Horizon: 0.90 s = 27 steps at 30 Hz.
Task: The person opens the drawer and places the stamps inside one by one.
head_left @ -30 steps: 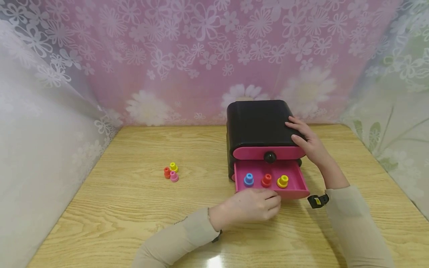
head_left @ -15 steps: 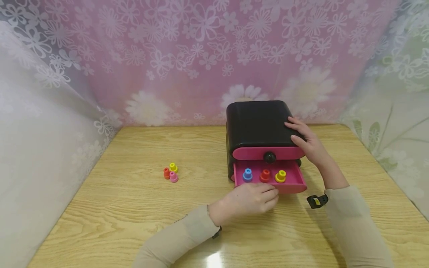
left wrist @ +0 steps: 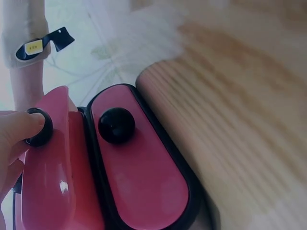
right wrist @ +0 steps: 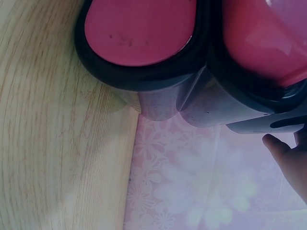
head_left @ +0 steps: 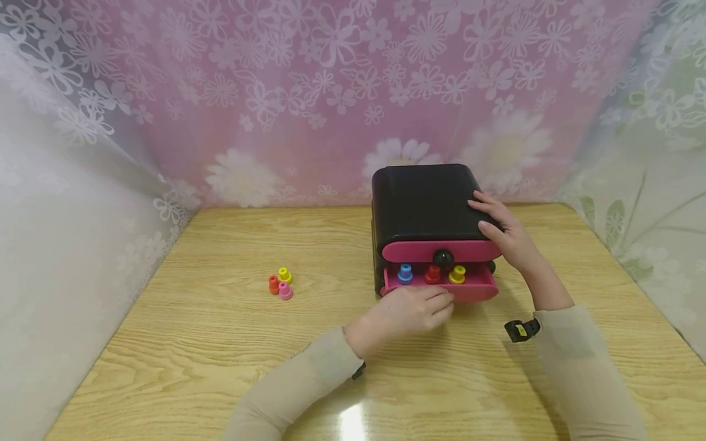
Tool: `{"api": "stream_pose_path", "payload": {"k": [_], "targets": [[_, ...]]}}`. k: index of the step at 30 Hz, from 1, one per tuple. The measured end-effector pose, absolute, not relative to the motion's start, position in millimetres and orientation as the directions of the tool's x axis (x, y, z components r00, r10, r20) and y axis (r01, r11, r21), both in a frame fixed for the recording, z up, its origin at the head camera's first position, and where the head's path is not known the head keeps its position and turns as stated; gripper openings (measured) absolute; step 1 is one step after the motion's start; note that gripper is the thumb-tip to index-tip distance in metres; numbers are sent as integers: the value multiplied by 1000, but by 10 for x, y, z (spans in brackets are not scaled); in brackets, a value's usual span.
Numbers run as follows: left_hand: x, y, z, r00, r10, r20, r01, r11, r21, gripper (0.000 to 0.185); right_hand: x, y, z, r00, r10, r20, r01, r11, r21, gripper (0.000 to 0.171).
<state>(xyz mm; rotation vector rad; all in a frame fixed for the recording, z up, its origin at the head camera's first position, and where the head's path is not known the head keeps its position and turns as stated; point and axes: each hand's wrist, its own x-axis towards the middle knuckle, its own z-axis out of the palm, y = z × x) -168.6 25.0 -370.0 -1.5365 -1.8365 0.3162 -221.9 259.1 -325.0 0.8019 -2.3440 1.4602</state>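
**Drawer nearly home, both hands on the cabinet**

Plastic, light and hard, is how this little black cabinet (head_left: 425, 205) should feel, the sort that skids on the glossy wooden table (head_left: 220, 343) if pushed unbraced. It stands at about one o'clock from me, near the table's far edge. My right hand (head_left: 504, 233) lies flat on its top right corner, fingers straight, pressing down to pin it. My left hand (head_left: 416, 309) sits at six o'clock of the lower pink drawer (head_left: 441, 286), fingers loosely bent against its front; the left wrist view shows a fingertip on the drawer's black knob (left wrist: 38, 127), touching rather than clamped round it.

The drawer stands slightly open and carries three small pegs, blue (head_left: 405, 273), red (head_left: 432, 274) and yellow (head_left: 456, 274). They look light and loose, likely to tip if jolted. The knob seems the best hold, small and smooth, so a slow square push suits it.

Three more pegs (head_left: 280, 284) sit clustered at nine o'clock, well apart from the cabinet.
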Motion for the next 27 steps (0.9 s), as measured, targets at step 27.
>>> {"api": "stream_pose_path", "payload": {"k": [27], "targets": [[-1939, 301, -3749, -133, 898, 419, 766, 361, -531, 25, -2301, 2662, -3343, -808, -320, 495, -583, 311, -750, 40]]}}
